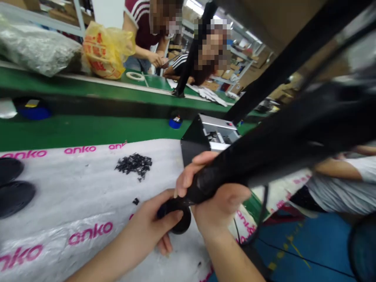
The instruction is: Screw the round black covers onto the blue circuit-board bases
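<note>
- Black tube [273,145]: 1, blurred; slanting from the centre of the frame to the upper right edge, lower end between the hands.
- Round black part [183,221]: 1, at the tube's lower end, just below centre; whether joined to the tube, cannot tell.
- Right hand [213,201]: fingers and thumb clamped around the tube near its lower end.
- Left hand [163,223]: thumb pressed on the round black part, fingers closed behind it.
- White sheet [96,196]: 1, pink "anko" lettering, lower left and centre, beneath the hands.
- Loose black piece [135,201]: 1, just beside the left hand.
- Pile of small black pieces [133,164]: 1, left of centre.
- Black discs [14,199]: 2, left edge.
- Black box [190,143]: 1, silver top, centre, behind the right hand.
- Risk, judged: held near 1 end, the long tube could swing and strike the box if the right grip slackens.
- Risk, judged: a sideways sweep of the left hand could scatter the loose piece and pile.
</note>
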`<state>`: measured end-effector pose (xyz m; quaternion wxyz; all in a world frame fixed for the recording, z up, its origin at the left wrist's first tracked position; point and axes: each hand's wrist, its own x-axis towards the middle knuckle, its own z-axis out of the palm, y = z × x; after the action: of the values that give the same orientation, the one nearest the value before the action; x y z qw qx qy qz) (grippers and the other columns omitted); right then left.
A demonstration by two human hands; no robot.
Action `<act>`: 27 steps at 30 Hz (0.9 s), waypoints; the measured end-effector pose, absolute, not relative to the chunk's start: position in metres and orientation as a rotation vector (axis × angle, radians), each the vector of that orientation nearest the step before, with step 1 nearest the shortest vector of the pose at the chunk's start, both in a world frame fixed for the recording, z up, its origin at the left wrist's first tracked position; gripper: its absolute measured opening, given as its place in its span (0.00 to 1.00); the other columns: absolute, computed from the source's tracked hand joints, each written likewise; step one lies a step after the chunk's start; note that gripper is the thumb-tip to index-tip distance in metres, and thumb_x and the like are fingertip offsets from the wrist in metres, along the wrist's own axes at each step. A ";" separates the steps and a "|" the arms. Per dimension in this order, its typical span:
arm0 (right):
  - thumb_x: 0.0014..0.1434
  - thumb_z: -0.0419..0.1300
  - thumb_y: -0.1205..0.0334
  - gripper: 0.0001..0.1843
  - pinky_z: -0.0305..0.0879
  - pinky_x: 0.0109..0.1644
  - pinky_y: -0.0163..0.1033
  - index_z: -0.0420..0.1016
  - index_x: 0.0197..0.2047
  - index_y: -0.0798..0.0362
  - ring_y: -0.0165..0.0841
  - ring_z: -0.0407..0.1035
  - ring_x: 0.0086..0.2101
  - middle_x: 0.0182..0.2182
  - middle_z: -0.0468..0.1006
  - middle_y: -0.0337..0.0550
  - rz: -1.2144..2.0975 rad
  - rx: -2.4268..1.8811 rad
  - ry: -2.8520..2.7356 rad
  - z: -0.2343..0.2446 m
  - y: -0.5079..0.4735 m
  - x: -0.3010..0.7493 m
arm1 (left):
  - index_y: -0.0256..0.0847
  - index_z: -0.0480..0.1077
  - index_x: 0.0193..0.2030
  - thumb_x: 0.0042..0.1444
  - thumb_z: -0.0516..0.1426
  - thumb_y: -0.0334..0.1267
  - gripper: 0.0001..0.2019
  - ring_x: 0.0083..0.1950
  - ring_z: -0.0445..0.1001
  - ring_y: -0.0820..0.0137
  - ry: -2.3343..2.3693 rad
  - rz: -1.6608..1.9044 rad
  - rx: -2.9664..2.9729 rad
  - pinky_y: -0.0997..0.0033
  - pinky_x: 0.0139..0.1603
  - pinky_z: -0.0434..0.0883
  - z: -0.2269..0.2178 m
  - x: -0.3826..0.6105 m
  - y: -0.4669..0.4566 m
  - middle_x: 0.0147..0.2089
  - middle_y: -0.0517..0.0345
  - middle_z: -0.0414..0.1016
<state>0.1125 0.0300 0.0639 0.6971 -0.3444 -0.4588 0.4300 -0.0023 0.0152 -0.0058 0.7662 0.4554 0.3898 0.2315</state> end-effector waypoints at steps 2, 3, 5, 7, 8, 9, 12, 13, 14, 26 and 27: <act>0.46 0.64 0.30 0.28 0.58 0.15 0.36 0.72 0.35 0.47 0.31 0.61 0.14 0.17 0.70 0.34 0.893 -0.721 -0.983 0.072 0.033 0.129 | 0.42 0.67 0.59 0.60 0.58 0.47 0.23 0.19 0.73 0.71 0.907 0.487 1.032 0.77 0.19 0.71 -0.007 -0.001 0.012 0.20 0.65 0.72; 0.46 0.64 0.30 0.28 0.58 0.15 0.36 0.72 0.33 0.47 0.31 0.61 0.14 0.17 0.69 0.34 0.822 -0.725 -0.969 0.078 0.034 0.141 | 0.42 0.66 0.61 0.59 0.58 0.48 0.25 0.21 0.75 0.69 0.932 0.479 1.054 0.75 0.20 0.72 -0.006 -0.002 0.011 0.22 0.63 0.74; 0.44 0.66 0.31 0.28 0.57 0.16 0.36 0.71 0.30 0.48 0.31 0.61 0.15 0.17 0.68 0.34 0.582 -0.763 -0.962 0.087 0.036 0.166 | 0.44 0.62 0.66 0.57 0.60 0.47 0.31 0.26 0.77 0.65 0.974 0.449 1.097 0.72 0.23 0.74 -0.004 -0.004 0.010 0.24 0.62 0.75; 0.46 0.67 0.33 0.25 0.58 0.18 0.37 0.72 0.31 0.47 0.31 0.63 0.17 0.18 0.69 0.35 0.366 -0.831 -0.978 0.090 0.040 0.189 | 0.48 0.62 0.67 0.52 0.64 0.44 0.35 0.28 0.76 0.65 1.003 0.396 1.186 0.72 0.26 0.74 -0.001 -0.009 0.012 0.26 0.63 0.76; 0.48 0.66 0.34 0.24 0.58 0.19 0.38 0.73 0.32 0.46 0.32 0.63 0.17 0.19 0.69 0.35 0.310 -0.858 -0.989 0.088 0.043 0.198 | 0.50 0.64 0.66 0.49 0.66 0.42 0.36 0.28 0.75 0.66 1.016 0.373 1.258 0.72 0.27 0.73 0.001 -0.011 0.015 0.29 0.62 0.77; 0.50 0.65 0.34 0.23 0.58 0.20 0.38 0.74 0.33 0.45 0.32 0.63 0.17 0.20 0.69 0.35 0.289 -0.874 -1.001 0.085 0.046 0.206 | 0.52 0.67 0.64 0.47 0.67 0.42 0.35 0.28 0.75 0.66 1.029 0.360 1.349 0.71 0.28 0.73 0.002 -0.013 0.018 0.33 0.61 0.78; 0.55 0.62 0.36 0.21 0.58 0.20 0.39 0.73 0.35 0.45 0.32 0.62 0.17 0.19 0.69 0.35 0.323 -0.890 -1.027 0.074 0.050 0.216 | 0.53 0.76 0.54 0.40 0.71 0.43 0.30 0.36 0.77 0.61 1.076 0.418 1.645 0.67 0.37 0.74 0.005 -0.016 0.028 0.45 0.58 0.80; 0.55 0.62 0.36 0.21 0.58 0.20 0.39 0.73 0.35 0.45 0.32 0.62 0.16 0.19 0.69 0.35 0.348 -0.895 -1.030 0.072 0.048 0.215 | 0.53 0.77 0.51 0.39 0.71 0.44 0.28 0.40 0.77 0.57 1.099 0.468 1.720 0.64 0.41 0.74 0.004 -0.017 0.030 0.45 0.57 0.80; 0.55 0.62 0.36 0.22 0.57 0.19 0.38 0.73 0.35 0.46 0.31 0.61 0.16 0.19 0.69 0.35 0.391 -0.900 -1.032 0.070 0.044 0.213 | 0.52 0.78 0.48 0.37 0.72 0.44 0.27 0.44 0.76 0.54 1.110 0.522 1.785 0.61 0.45 0.73 0.004 -0.017 0.031 0.46 0.56 0.80; 0.45 0.62 0.26 0.31 0.61 0.16 0.38 0.75 0.35 0.46 0.33 0.64 0.15 0.16 0.70 0.34 0.830 -0.769 -1.153 0.079 0.012 0.138 | 0.48 0.72 0.52 0.43 0.71 0.41 0.27 0.54 0.72 0.56 0.794 0.537 1.820 0.58 0.56 0.68 0.000 -0.020 0.034 0.51 0.56 0.75; 0.44 0.62 0.26 0.31 0.61 0.16 0.38 0.75 0.35 0.45 0.32 0.63 0.15 0.16 0.70 0.34 0.844 -0.799 -1.154 0.079 0.014 0.138 | 0.48 0.72 0.52 0.42 0.71 0.41 0.28 0.54 0.72 0.56 0.794 0.539 1.818 0.58 0.56 0.69 0.001 -0.019 0.034 0.51 0.56 0.75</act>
<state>0.1377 0.0135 0.0789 0.6828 -0.3564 -0.5147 0.3765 -0.0193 0.0342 0.0008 0.5166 0.7572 0.3307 0.2245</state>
